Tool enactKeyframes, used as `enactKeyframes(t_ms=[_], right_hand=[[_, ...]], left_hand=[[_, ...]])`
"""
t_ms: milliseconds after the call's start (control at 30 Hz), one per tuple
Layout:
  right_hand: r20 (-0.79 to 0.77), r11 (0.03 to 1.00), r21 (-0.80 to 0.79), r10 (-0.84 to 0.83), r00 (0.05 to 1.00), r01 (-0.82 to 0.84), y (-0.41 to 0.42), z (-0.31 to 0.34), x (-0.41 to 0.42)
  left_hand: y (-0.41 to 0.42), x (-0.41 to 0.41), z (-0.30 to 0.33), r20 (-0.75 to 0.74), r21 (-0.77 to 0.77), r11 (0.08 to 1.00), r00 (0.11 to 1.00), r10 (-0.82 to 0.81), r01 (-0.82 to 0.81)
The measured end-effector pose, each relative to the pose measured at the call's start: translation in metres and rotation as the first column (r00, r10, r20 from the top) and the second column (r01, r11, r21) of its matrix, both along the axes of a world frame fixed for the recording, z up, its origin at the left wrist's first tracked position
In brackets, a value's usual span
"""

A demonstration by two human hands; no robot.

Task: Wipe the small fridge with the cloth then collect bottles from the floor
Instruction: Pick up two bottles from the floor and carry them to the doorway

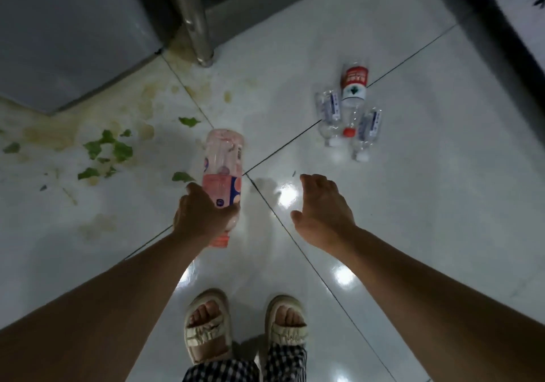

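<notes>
My left hand [203,215] grips a pink-labelled clear plastic bottle [223,163] near its neck, base pointing away from me, pink cap toward me. My right hand [320,209] hovers over the white tiled floor with relaxed fingers and holds nothing. Farther right on the floor lie three bottles together: a red-labelled bottle with a red cap [354,86] and two small clear bottles with white caps [328,119] [367,133]. The small grey fridge [59,27] stands at the upper left. No cloth is in view.
Green leaf scraps [109,148] and yellowish stains lie on the tiles left of the held bottle. A metal leg [194,21] stands beside the fridge. A dark strip [501,42] runs along the right. My sandalled feet [244,328] are below.
</notes>
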State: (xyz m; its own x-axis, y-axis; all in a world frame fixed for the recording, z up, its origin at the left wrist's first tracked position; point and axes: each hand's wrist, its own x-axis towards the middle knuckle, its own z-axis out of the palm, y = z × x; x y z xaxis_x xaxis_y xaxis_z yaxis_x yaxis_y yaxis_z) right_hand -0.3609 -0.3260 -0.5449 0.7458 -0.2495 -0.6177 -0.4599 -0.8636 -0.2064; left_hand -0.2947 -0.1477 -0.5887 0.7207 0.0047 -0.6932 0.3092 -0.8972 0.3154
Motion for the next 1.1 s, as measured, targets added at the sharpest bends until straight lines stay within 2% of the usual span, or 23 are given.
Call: enactKeyframes(t_ms=[200, 400, 600, 767, 933, 1100], right_hand=[[0.007, 0.974, -0.041, -0.221, 0.975, 0.221, -0.071, 0.034, 0.0], [-0.019, 0.929, -0.043, -0.369, 0.929, 0.368, -0.142, 0.016, 0.0], [-0.08, 0.899, 0.0, -0.436, 0.896, 0.437, -0.201, -0.035, 0.005], [-0.068, 0.841, 0.032, -0.538, 0.84, 0.541, -0.23, -0.088, 0.018], [-0.018, 0.804, 0.037, -0.594, 0.804, 0.594, -0.245, -0.146, 0.034], [0.087, 0.784, 0.016, -0.62, 0.78, 0.621, -0.251, -0.193, 0.051]], left_hand=[[-0.071, 0.023, 0.048, 0.048, -0.065, 0.989, 0.991, -0.127, 0.13], [-0.128, 0.032, 0.046, 0.038, -0.023, 0.982, 0.982, -0.186, 0.187], [-0.186, 0.044, 0.014, 0.021, 0.017, 0.99, 0.989, -0.144, 0.143], [-0.221, 0.048, -0.028, 0.058, 0.022, 0.99, 0.989, -0.139, 0.137], [-0.239, 0.061, -0.075, 0.088, 0.02, 0.99, 0.986, -0.14, 0.138], [-0.252, 0.076, -0.112, 0.147, -0.05, 0.983, 0.975, -0.166, 0.174]])
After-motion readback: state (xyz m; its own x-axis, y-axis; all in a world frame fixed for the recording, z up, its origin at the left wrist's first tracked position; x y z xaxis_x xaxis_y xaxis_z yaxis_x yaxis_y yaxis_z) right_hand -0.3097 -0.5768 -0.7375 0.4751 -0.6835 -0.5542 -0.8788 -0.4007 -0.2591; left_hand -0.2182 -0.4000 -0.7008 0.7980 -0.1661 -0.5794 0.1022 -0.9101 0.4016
